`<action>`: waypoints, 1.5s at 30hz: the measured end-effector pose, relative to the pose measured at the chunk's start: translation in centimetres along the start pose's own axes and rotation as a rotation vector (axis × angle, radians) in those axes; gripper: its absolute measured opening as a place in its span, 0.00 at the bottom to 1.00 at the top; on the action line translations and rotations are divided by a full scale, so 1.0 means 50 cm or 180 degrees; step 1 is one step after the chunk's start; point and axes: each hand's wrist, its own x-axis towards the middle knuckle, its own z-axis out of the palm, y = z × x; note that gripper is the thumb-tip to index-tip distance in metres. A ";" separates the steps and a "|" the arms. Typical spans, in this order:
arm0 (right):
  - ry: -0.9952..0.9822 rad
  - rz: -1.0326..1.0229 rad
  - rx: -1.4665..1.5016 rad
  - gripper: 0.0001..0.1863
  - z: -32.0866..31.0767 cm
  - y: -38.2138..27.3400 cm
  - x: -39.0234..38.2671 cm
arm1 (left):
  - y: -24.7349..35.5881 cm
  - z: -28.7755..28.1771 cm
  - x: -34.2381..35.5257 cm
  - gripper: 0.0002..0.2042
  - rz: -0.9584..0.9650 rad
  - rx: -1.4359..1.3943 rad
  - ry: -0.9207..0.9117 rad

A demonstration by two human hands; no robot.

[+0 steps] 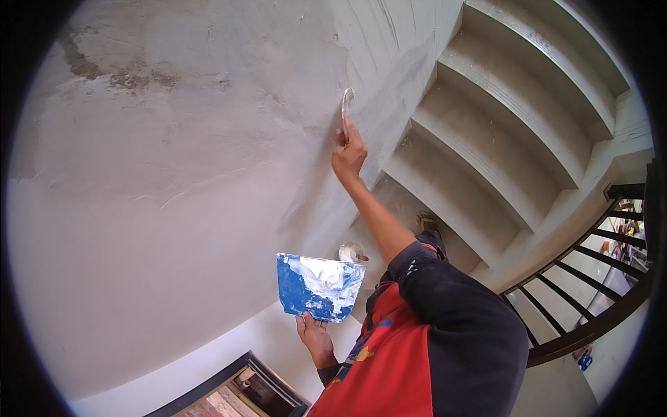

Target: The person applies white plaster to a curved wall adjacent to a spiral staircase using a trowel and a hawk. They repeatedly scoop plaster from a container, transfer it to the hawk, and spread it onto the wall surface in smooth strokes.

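Note:
My right hand [349, 154] is closed around a putty knife [347, 102], seen nearly edge-on, its blade smeared pale. It is up at the grey, patchily plastered wall [229, 153]; I cannot tell if the blade touches. Lower down, my left hand [317, 342] grips the bottom edge of a blue hawk board [302, 288]. White putty [330, 274] covers much of the board's upper and right side. Behind its top right corner is a round, pale-smeared container [351, 249] with a brownish handle-like piece at its rim.
Concrete stairs [479, 146] rise to the upper right, beside the wall. My shoe [426, 222] is by the lowest steps. A dark railing [580, 326] curves along the right. Below left, a dark-framed opening [240, 386] shows wooden boards. Rough brown patches [132, 76] mark the wall.

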 end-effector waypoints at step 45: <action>-0.0028 -0.0185 0.0460 0.17 -0.188 -0.045 0.107 | -0.056 0.018 -0.014 0.20 0.0237 -0.0885 -0.0519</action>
